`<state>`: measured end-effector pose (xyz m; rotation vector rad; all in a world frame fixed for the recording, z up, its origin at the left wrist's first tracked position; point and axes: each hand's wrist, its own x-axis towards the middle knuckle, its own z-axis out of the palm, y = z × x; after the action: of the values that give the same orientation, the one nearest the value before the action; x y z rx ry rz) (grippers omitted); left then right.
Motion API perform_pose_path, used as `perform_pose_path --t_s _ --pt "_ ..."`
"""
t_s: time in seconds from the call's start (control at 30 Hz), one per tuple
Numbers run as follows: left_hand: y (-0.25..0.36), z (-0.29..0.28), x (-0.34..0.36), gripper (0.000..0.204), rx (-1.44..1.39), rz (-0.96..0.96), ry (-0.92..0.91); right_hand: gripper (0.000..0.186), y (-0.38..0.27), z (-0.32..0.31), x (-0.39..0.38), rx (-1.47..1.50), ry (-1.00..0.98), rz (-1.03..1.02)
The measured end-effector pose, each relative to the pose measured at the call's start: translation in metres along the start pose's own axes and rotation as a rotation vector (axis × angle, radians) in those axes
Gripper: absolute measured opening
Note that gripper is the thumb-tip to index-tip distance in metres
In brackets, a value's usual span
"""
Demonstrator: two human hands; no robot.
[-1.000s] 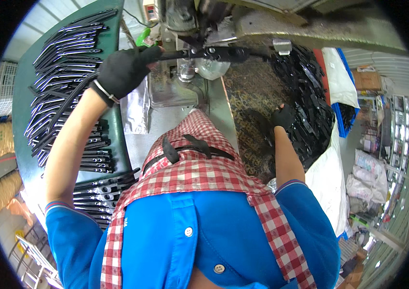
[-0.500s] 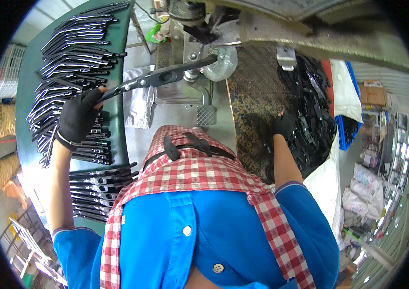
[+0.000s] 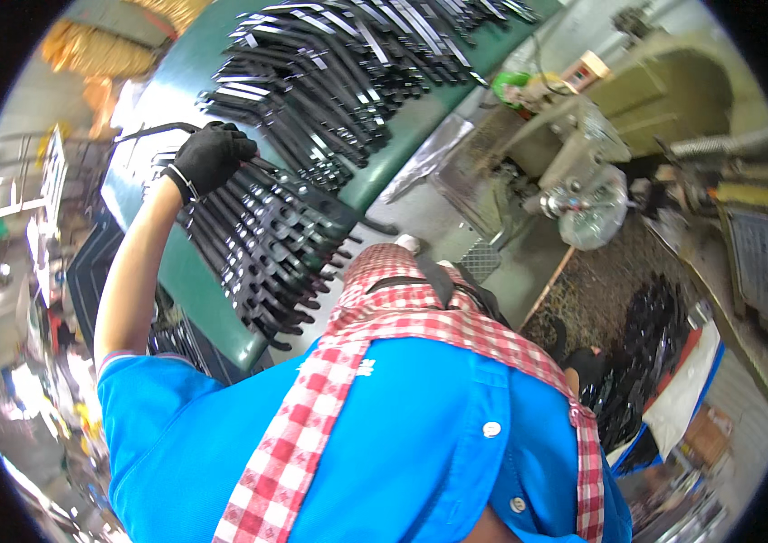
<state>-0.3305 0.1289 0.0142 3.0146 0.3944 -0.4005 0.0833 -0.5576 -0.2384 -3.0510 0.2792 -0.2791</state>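
Note:
My left hand [image 3: 212, 161], in a black fingerless glove, is closed on a long black metal bar [image 3: 311, 199] over a lower row of similar bars with holed ends [image 3: 266, 262]. These lie on a green table [image 3: 384, 167], below denser rows of black bars [image 3: 329, 100]. My right hand [image 3: 585, 366], gloved and mostly hidden behind my apron strap and shirt, is beside a heap of black metal parts [image 3: 637, 353] on a worn board. Whether it holds anything cannot be seen.
A metal machine [image 3: 587, 145] with a clear plastic-wrapped part stands right of the table, above a treaded pedal [image 3: 479, 261]. A white sack [image 3: 678, 389] edged in blue lies beyond the heap. Yellow sacks [image 3: 99, 50] are piled past the table's far left.
My view has swung left toward the table. My left hand has carried the bar away from the machine onto the lower row; my right hand has stayed by the heap.

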Motion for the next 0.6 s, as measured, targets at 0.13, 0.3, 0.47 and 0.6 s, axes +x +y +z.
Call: perform_pose_path --t_s 0.13,0.3,0.47,0.6 --pt "-0.022 0.02 -0.083 0.011 -0.087 -0.215 -0.119 0.024 0.011 -0.002 -0.003 -0.032 0.063 -0.167" --pt "-0.049 0.108 -0.17 0.01 -0.263 -0.324 -0.258 0.027 0.001 -0.006 0.007 -0.137 0.01 -0.212" --pt "-0.017 0.114 -0.15 0.015 -0.162 -0.464 -0.256 0.024 0.039 0.037 0.012 0.21 -0.022 -0.211" --pt "0.0 0.138 -0.15 0.03 -1.521 -1.136 0.341 0.024 0.036 0.029 0.008 0.356 0.025 -0.283"
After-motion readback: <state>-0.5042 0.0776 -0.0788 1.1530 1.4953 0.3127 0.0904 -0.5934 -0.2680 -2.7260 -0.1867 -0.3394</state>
